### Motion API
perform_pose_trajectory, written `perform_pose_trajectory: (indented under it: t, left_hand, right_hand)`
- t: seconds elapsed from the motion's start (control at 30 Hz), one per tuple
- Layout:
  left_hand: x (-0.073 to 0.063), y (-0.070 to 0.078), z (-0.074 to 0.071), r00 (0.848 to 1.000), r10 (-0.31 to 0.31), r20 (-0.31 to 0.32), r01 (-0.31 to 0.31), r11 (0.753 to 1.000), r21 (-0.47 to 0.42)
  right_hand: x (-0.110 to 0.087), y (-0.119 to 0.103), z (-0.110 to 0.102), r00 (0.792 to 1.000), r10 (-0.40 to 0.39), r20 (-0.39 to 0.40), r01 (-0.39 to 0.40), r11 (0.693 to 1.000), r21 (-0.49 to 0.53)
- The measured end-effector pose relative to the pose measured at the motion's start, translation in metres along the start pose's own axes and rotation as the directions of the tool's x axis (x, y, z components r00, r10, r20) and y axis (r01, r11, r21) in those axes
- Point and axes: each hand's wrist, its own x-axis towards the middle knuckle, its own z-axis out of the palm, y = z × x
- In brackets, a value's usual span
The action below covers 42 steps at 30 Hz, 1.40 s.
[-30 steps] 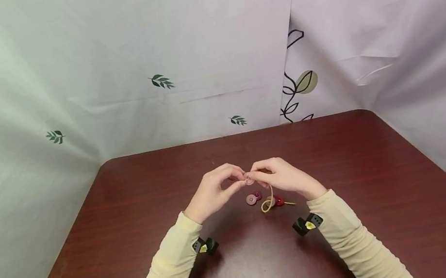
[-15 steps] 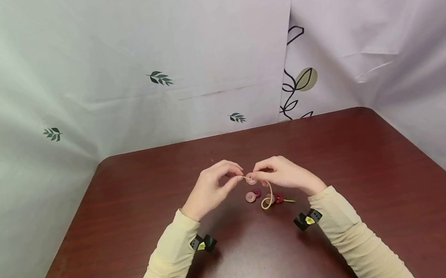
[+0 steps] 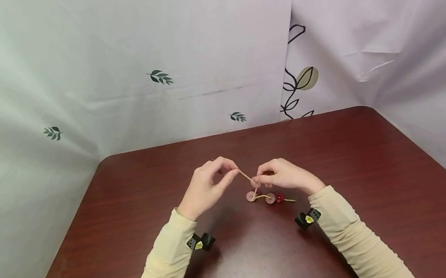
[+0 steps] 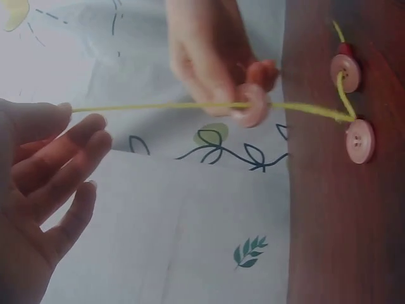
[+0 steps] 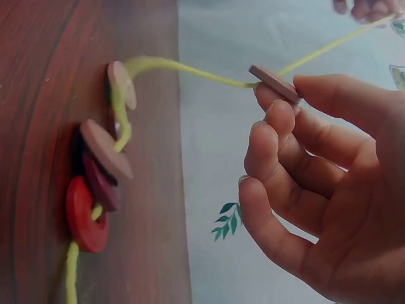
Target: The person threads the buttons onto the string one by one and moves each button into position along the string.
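Left hand pinches yellow cord, right hand a pink button already strung; second pink button, near left on table, seems unstrung.

Reddish-brown table, wrinkled white cloth behind, printed green sprigs, black-outlined vine

We can read no text, label, brand or number in any view. The yellow patches on the wrist cameras are too small for us to make out.
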Motion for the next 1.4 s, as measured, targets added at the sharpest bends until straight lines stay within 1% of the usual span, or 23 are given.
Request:
perform_pose_trajectory:
  t: [0.1, 0.27, 0.37, 0.47, 0.67, 0.77, 0.9, 1.17, 1.3, 1.4]
  left_hand:
    - [0.0, 0.002, -0.004, 0.999, 0.021, -0.045, -0.021, 1.0, 0.001]
    - [-0.001, 0.003, -0.008, 0.989, 0.103, -0.104, -0.109, 0.993, -0.053]
    - [-0.001, 0.003, -0.009, 0.98, 0.15, -0.133, -0.163, 0.983, -0.089]
    - [-0.002, 0.002, -0.01, 0.97, 0.187, -0.156, -0.204, 0.973, -0.105]
    - [-0.003, 0.0, -0.011, 0.95, 0.238, -0.2, -0.26, 0.961, -0.092]
    - [-0.003, 0.001, -0.011, 0.937, 0.267, -0.225, -0.292, 0.952, -0.087]
    - [-0.002, 0.001, -0.012, 0.927, 0.287, -0.243, -0.314, 0.946, -0.079]
    - [-0.001, 0.001, -0.012, 0.919, 0.301, -0.255, -0.329, 0.941, -0.076]
    - [-0.001, -0.001, -0.011, 0.926, 0.288, -0.245, -0.316, 0.945, -0.082]
    - [-0.002, -0.003, -0.01, 0.933, 0.28, -0.228, -0.305, 0.948, -0.086]
  right_hand:
    - [0.001, 0.004, 0.001, 1.0, -0.004, 0.018, 0.004, 1.0, -0.005]
    - [0.001, 0.007, 0.003, 0.999, -0.003, 0.05, 0.003, 1.0, 0.007]
    - [0.002, 0.01, 0.005, 0.998, 0.003, 0.066, -0.003, 1.0, 0.004]
    - [0.002, 0.015, 0.006, 0.996, 0.009, 0.091, -0.011, 1.0, 0.017]
    - [0.0, 0.02, 0.006, 0.99, 0.018, 0.138, -0.019, 1.0, 0.005]
    - [0.0, 0.022, 0.006, 0.989, 0.023, 0.146, -0.021, 1.0, -0.013]
    - [0.001, 0.025, 0.005, 0.987, 0.037, 0.156, -0.035, 0.999, -0.019]
    - [0.0, 0.03, 0.006, 0.982, 0.055, 0.182, -0.051, 0.998, -0.025]
    - [0.001, 0.032, 0.008, 0.985, 0.057, 0.163, -0.049, 0.997, -0.058]
    - [0.001, 0.032, 0.008, 0.987, 0.073, 0.145, -0.063, 0.996, -0.069]
